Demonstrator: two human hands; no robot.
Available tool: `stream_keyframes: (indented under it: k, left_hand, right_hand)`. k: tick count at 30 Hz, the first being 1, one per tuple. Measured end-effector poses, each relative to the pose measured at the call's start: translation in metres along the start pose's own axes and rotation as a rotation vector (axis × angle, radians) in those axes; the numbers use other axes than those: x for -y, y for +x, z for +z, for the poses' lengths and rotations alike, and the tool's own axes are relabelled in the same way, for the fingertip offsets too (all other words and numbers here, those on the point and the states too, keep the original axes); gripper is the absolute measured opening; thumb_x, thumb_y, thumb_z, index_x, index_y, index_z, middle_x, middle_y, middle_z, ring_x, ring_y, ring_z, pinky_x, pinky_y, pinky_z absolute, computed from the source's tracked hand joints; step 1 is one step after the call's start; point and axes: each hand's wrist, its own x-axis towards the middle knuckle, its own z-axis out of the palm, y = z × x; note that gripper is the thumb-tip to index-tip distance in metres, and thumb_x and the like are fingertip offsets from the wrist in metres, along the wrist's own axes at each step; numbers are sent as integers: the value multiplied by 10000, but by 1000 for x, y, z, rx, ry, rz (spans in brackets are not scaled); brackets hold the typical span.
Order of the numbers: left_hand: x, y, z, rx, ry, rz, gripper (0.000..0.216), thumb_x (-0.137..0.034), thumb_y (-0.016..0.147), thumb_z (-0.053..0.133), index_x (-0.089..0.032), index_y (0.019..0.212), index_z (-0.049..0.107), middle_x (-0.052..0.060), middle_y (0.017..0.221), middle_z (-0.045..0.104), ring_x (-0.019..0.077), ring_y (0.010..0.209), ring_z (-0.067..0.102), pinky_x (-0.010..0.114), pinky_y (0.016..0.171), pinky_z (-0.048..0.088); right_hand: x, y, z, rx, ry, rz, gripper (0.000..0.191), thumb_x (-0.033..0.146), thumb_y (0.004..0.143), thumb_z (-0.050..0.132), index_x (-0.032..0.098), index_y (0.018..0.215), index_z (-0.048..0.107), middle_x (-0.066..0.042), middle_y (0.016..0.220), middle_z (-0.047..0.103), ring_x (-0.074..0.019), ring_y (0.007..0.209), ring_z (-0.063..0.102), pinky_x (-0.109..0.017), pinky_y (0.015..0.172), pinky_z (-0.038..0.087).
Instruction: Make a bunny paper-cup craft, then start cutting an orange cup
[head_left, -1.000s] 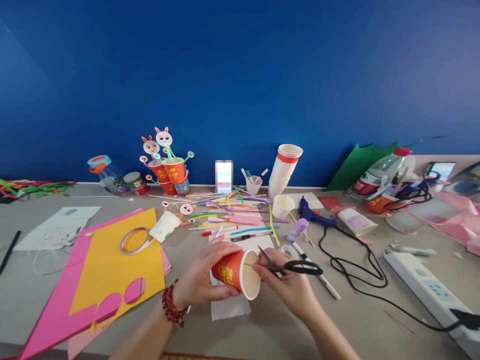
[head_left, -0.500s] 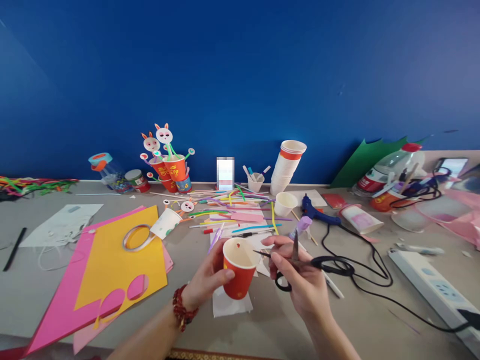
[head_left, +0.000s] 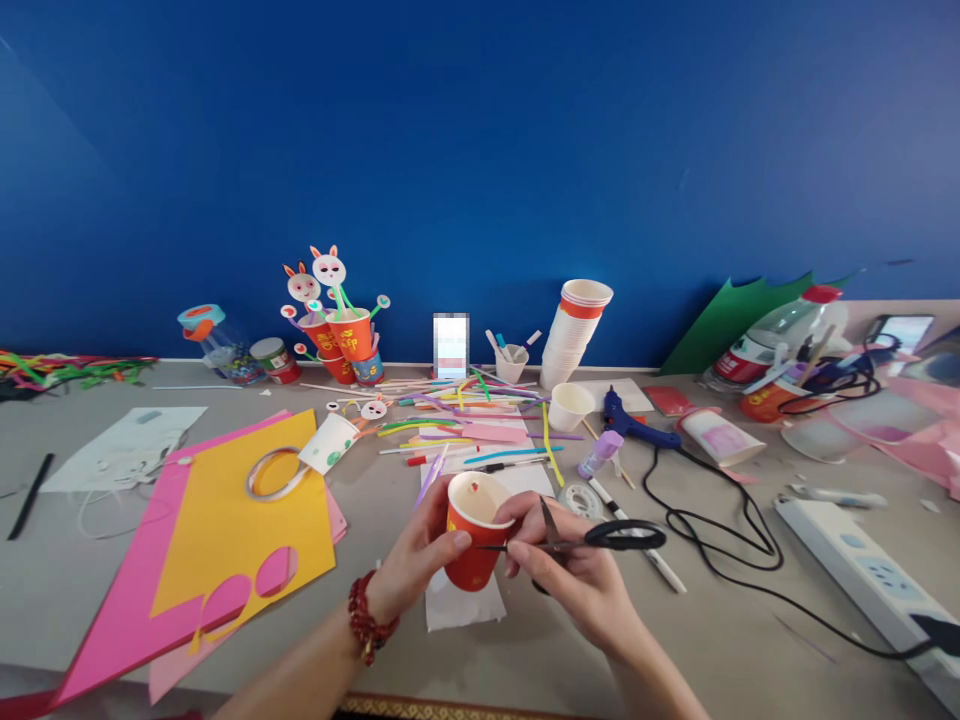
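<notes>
My left hand (head_left: 416,565) is wrapped round a red paper cup (head_left: 471,545) held upright above the table, its white inside showing. My right hand (head_left: 574,580) grips black-handled scissors (head_left: 592,538) by the blades, the handles pointing right. One blade tip touches the cup's right side just under the rim. A red bead bracelet (head_left: 365,620) sits on my left wrist. A white paper sheet (head_left: 465,605) lies under the cup.
Yellow and pink card sheets (head_left: 225,540) with a tape ring (head_left: 270,473) lie left. Straws and pens (head_left: 465,430), a cup stack (head_left: 574,335), bunny cup crafts (head_left: 337,330), a blue glue gun (head_left: 630,425) with black cord, a power strip (head_left: 862,575) and a bottle (head_left: 780,345) crowd the table.
The cup went from lying on its side to upright. The scissors swung from pointing up to lying level, and the blade tip now meets the cup's side.
</notes>
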Motion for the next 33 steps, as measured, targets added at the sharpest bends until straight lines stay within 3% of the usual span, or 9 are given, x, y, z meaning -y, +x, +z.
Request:
stream_keyframes:
  k: [4,6,9,15,18,20,25,30,33]
  left_hand:
    - [-7,1,2,11,193,156,555,-343,922,603,-289,1428,381,109,1486,412,315,1339,415,481,1107,349]
    - [-11,1,3,11,335,232,503,-315,946,560,-286,1421,399,108,1549,311,328,1417,301,509,1146,284]
    - [-12,-1,1,3,476,298,429,-292,960,525,-279,1380,438,111,1541,303,325,1445,240,526,1158,250]
    - [-13,-5,-1,-4,579,306,287,-265,984,476,-282,1269,507,97,1531,301,293,1422,295,491,1135,291]
    - [-18,-5,3,2,558,269,105,-266,975,502,-228,1026,585,100,1515,349,307,1436,284,488,1137,283]
    - [-21,-3,5,-6,516,246,95,-269,968,521,-207,914,571,115,1473,420,310,1412,334,483,1119,307]
    - [-23,3,4,-26,430,231,148,-251,959,545,-196,825,573,114,1293,605,291,1344,432,494,1118,311]
    - [-22,6,2,-46,391,247,152,-249,953,556,-199,812,584,97,1168,678,287,1293,482,521,1123,295]
    - [-24,6,2,-43,421,265,136,-240,945,569,-200,821,609,92,1127,693,281,1245,519,522,1116,303]
  right_hand:
    - [-1,1,1,20,122,89,210,286,921,634,189,736,651,-46,923,626,-138,706,593,-227,593,504]
    - [-2,1,1,16,165,119,206,296,921,637,188,745,641,-47,930,619,-131,687,586,-226,578,511]
    - [-2,2,2,11,167,112,228,299,920,641,184,722,630,-47,914,619,-136,709,599,-232,610,513]
    - [-3,1,3,-1,252,144,218,300,920,648,179,741,616,-61,982,656,-125,675,611,-252,629,500]
    - [-5,1,3,-28,284,138,211,306,927,641,183,758,613,-69,1007,687,-132,676,621,-276,673,504]
    - [-7,1,4,-36,279,127,197,304,930,637,187,772,618,-78,1027,700,-144,687,631,-295,697,509]
    - [-16,-6,6,-88,148,17,183,264,953,589,207,781,611,-88,1146,683,-190,813,663,-347,792,516]
    - [-17,-16,8,-92,-95,-84,130,231,969,548,241,864,623,-40,881,701,-190,782,633,-386,886,493]
    - [-13,-17,10,-93,-155,-94,142,241,978,527,246,881,631,-33,825,694,-189,743,626,-410,915,484]
